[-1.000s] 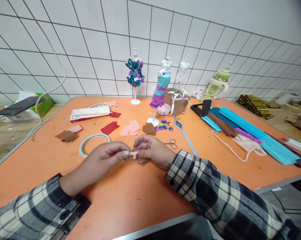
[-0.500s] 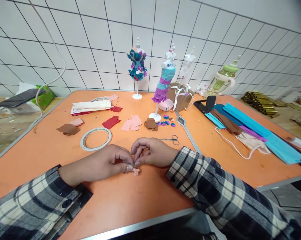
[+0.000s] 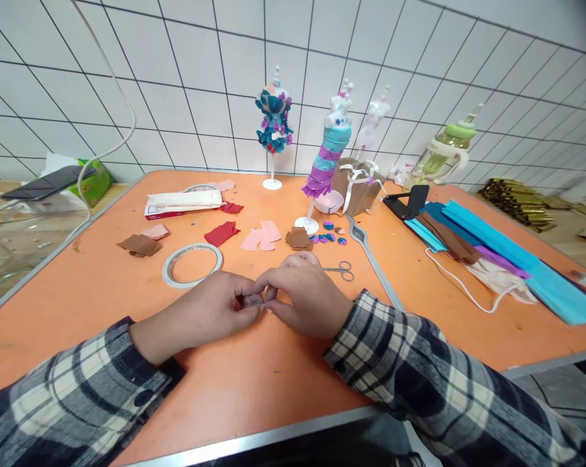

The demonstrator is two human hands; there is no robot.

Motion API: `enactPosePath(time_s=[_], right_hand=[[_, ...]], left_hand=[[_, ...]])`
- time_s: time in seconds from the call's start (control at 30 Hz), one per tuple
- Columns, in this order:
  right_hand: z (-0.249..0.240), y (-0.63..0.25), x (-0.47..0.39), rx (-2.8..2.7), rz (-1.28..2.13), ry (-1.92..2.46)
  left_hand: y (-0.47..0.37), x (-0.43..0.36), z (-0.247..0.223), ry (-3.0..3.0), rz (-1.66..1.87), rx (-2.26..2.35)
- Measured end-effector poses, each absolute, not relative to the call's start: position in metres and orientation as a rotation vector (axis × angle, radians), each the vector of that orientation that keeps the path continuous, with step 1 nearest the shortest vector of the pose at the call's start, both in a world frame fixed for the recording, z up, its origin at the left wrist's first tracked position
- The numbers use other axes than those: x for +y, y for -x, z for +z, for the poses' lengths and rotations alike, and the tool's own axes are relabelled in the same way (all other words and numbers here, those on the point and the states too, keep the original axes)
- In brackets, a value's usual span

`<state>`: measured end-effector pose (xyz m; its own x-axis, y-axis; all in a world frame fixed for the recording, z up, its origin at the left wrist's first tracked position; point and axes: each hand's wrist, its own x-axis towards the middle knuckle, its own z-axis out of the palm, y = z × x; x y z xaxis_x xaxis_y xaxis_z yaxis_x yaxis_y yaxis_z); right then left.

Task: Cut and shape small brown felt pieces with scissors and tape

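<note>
My left hand (image 3: 219, 308) and my right hand (image 3: 307, 295) meet fingertip to fingertip above the orange table (image 3: 254, 383). Both are closed in a pinch on a small scrap of pink crepe paper (image 3: 268, 311), of which only a sliver shows below the fingers. Just beyond my right hand lie small scissors (image 3: 344, 270), their blades partly hidden by it. A roll of white tape (image 3: 166, 269) lies flat beyond my left hand. Farther off are pink paper pieces (image 3: 269, 233), a red piece (image 3: 221, 233) and stacked brown pieces (image 3: 299, 239).
Dressed mini mannequins (image 3: 274, 120) (image 3: 328, 152) stand at the back, near a pink bowl (image 3: 328, 202) and a brown box (image 3: 365, 194). Small purple-blue bits (image 3: 326, 238) lie before them. Folded crepe paper (image 3: 497, 240) covers the right side. A bottle (image 3: 443, 152) stands behind.
My right hand has turned and closed in over the pink scrap, hiding most of it. My fingertips sit slightly higher. The whole view has shifted a little.
</note>
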<state>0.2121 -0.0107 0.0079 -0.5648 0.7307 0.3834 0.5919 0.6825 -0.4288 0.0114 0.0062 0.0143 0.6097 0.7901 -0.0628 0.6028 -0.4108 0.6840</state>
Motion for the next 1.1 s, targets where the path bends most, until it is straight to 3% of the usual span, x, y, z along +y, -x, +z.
enactPosePath(time_s=[0.23,0.37,0.6,1.1], right_hand=[[0.01,-0.212,-0.02,-2.263,-0.095,0.972],[0.015,-0.214,-0.025,-2.088,0.011,0.919],[0.009,-0.219,-0.003,-1.925,0.607,0.957],[0.0,-0.219,0.002,-2.101,0.312,0.926]], left_hand=[[-0.02,0.005,0.017,-1.622,0.742,1.246],[-0.019,0.005,0.018,-1.434,0.983,1.212],[-0.021,-0.001,0.022,-1.893,0.846,1.218],[-0.014,0.006,0.016,-2.058,0.635,1.129]])
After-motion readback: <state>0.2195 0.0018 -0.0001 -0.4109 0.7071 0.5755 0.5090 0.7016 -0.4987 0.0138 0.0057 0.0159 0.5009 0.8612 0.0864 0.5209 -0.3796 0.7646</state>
